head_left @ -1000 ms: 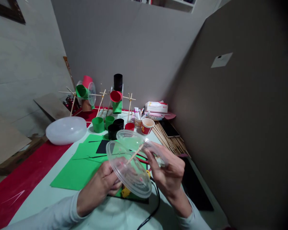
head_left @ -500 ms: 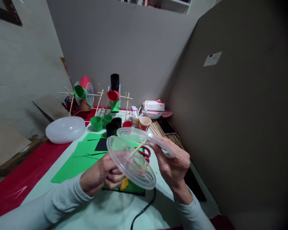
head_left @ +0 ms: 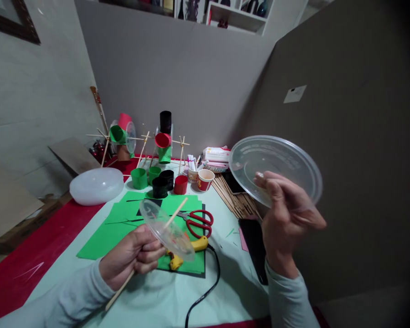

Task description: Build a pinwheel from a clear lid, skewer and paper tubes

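My left hand (head_left: 138,253) is closed around a thin wooden stick (head_left: 176,213) that passes through a clear plastic lid (head_left: 166,230). The lid is tilted and sits against my fingers; the stick's lower end comes out below my fist. My right hand (head_left: 287,214) holds a second clear plastic lid (head_left: 276,159) raised at the right, its fingers behind and below the rim. Under the left lid lie a yellow glue gun (head_left: 200,243) with a black cord and red-handled scissors (head_left: 201,222) on green paper (head_left: 102,237).
Several paper rings, such as a green one (head_left: 139,178) and a red one (head_left: 181,184), stand behind the paper. Two stick-framed wheels (head_left: 164,141) are at the back. A paper cup (head_left: 205,180), wooden sticks (head_left: 234,196) and a black phone-like slab (head_left: 253,248) lie right.
The right lid has come off the stick's end and moved up and right with my right hand. My left hand and its lid moved slightly down and left.
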A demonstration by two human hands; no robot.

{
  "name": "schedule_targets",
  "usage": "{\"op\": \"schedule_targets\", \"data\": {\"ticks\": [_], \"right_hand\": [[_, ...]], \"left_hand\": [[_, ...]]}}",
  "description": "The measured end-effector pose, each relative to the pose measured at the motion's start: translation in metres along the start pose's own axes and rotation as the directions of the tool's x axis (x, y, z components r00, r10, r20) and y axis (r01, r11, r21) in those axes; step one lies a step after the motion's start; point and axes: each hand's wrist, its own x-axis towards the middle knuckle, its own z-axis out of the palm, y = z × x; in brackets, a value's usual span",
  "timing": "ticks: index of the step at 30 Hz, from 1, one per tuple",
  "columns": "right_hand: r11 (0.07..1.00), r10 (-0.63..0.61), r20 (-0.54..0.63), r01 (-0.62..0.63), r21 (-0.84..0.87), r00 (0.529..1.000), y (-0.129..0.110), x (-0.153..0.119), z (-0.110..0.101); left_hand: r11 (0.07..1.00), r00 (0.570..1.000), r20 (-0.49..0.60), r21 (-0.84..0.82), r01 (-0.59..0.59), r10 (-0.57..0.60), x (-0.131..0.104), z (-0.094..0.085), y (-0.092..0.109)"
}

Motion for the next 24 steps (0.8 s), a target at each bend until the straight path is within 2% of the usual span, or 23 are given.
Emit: {"op": "schedule_targets", "data": {"ticks": [1, 3, 5, 7, 9, 11, 13, 16, 20, 24], "right_hand": [[0.999, 0.012, 0.037, -0.011, -0.031, 0.999, 0.003, 0.003, 0.000], [0.995, 0.014, 0.185, 0.004, -0.096, 0.983, 0.010, 0.002, 0.004], [0.985, 0.014, 0.351, 0.049, -0.168, 0.936, 0.019, -0.007, 0.010], [0.965, 0.041, 0.512, 0.099, -0.242, 0.858, 0.031, -0.021, 0.017], [0.936, 0.102, 0.654, 0.151, -0.318, 0.749, 0.042, -0.035, 0.021], [0.894, 0.184, 0.745, 0.207, -0.398, 0.641, 0.050, -0.046, 0.022], [0.841, 0.268, 0.787, 0.263, -0.473, 0.556, 0.054, -0.052, 0.023], [0.768, 0.369, 0.797, 0.326, -0.551, 0.479, 0.058, -0.054, 0.026], [0.735, 0.421, 0.796, 0.351, -0.580, 0.436, 0.066, -0.055, 0.034], [0.783, 0.423, 0.817, 0.296, -0.548, 0.393, 0.077, -0.061, 0.035]], "left_hand": [[0.999, 0.998, -0.032, 0.014, -0.049, 0.050, -0.001, -0.004, 0.000], [0.986, 0.985, -0.090, 0.094, -0.139, 0.148, -0.003, -0.010, 0.004], [0.959, 0.969, -0.107, 0.203, -0.197, 0.221, -0.006, -0.012, 0.010], [0.928, 0.961, -0.092, 0.297, -0.225, 0.262, -0.009, -0.013, 0.017], [0.888, 0.942, -0.076, 0.368, -0.277, 0.326, -0.011, -0.016, 0.024], [0.837, 0.914, -0.052, 0.426, -0.343, 0.401, -0.012, -0.022, 0.030], [0.794, 0.885, -0.045, 0.464, -0.392, 0.463, -0.010, -0.028, 0.035], [0.770, 0.864, -0.046, 0.479, -0.421, 0.501, -0.006, -0.035, 0.042], [0.764, 0.850, -0.037, 0.461, -0.452, 0.525, -0.003, -0.041, 0.046], [0.781, 0.855, -0.073, 0.454, -0.430, 0.513, -0.002, -0.046, 0.044]]}}
